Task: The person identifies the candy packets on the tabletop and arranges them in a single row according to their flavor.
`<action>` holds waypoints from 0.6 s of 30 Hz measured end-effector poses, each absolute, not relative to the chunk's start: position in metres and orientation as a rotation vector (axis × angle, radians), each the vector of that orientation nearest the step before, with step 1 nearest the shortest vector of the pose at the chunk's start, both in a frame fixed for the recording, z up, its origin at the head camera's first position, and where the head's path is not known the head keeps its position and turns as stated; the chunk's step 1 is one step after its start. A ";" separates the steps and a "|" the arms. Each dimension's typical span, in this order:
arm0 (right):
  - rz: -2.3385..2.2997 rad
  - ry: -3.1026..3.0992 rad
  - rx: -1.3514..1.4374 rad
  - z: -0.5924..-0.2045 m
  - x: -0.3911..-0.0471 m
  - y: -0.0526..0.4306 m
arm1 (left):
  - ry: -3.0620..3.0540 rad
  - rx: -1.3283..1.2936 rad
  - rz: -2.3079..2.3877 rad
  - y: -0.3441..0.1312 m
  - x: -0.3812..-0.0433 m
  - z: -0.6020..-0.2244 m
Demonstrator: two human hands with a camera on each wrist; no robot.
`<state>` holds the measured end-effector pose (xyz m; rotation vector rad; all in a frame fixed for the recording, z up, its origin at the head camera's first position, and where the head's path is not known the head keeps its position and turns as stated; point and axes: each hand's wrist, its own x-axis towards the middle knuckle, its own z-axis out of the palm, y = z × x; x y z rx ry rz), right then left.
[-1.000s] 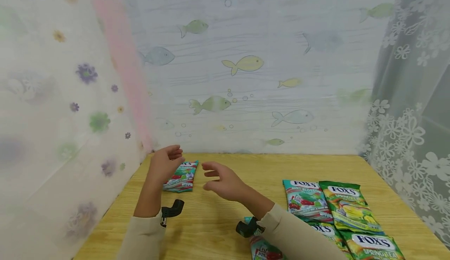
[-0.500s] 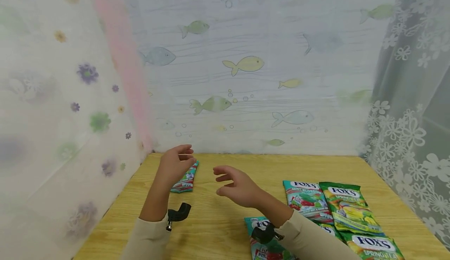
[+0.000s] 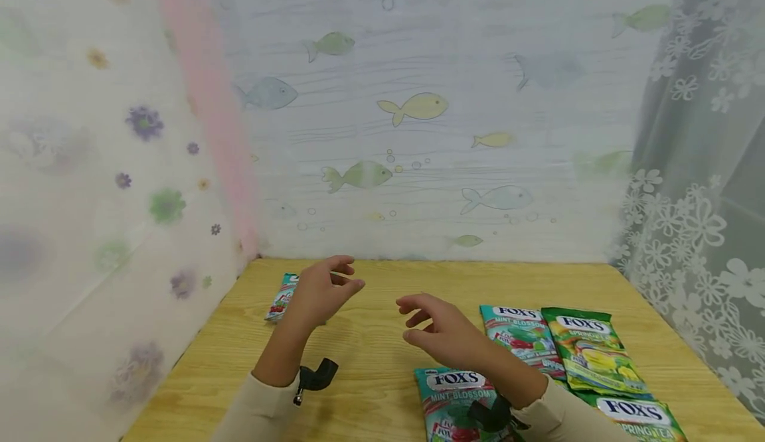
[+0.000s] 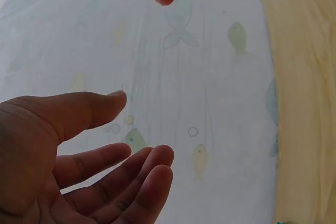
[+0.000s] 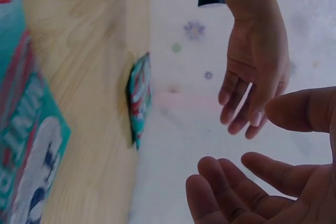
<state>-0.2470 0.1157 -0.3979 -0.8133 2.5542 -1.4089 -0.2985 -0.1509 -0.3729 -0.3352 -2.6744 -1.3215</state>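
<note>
Nothing is in my left hand [image 3: 323, 296]; its fingers are loosely bent above the table's left half. Behind it lies a teal Fox's candy bag [image 3: 281, 298], whose right part the hand hides. My right hand [image 3: 447, 332] also hovers with relaxed, parted fingers and holds nothing. Just below it is a teal Fox's Mint Blossom candy bag [image 3: 445, 395], partly covered by the wrist and its black camera mount. In the right wrist view, the far candy bag [image 5: 140, 98] lies flat on the table, and the left hand [image 5: 257, 66] hangs with fingers apart.
At right, another Mint Blossom bag [image 3: 518, 336] lies beside a green Spring Tea bag [image 3: 597, 356]. A second Spring Tea bag [image 3: 639, 419] is nearer the front edge. The wooden table [image 3: 370, 362] meets a fish-print cloth [image 3: 418, 216] at its back.
Both hands have moved rightward and slightly nearer, with empty fingers. The left hand now hides the far bag's right part instead of its left. The bags have not moved.
</note>
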 end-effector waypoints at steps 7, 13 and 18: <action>-1.340 2.595 -0.780 -0.403 -0.239 0.140 | -2.722 -0.421 -1.234 -0.134 -0.295 -0.396; -1.322 2.595 -0.774 -0.404 -0.233 0.155 | -2.770 -0.563 -1.195 -0.120 -0.288 -0.412; -1.285 2.614 -0.737 -0.404 -0.229 0.169 | -2.782 -0.643 -1.215 -0.110 -0.282 -0.419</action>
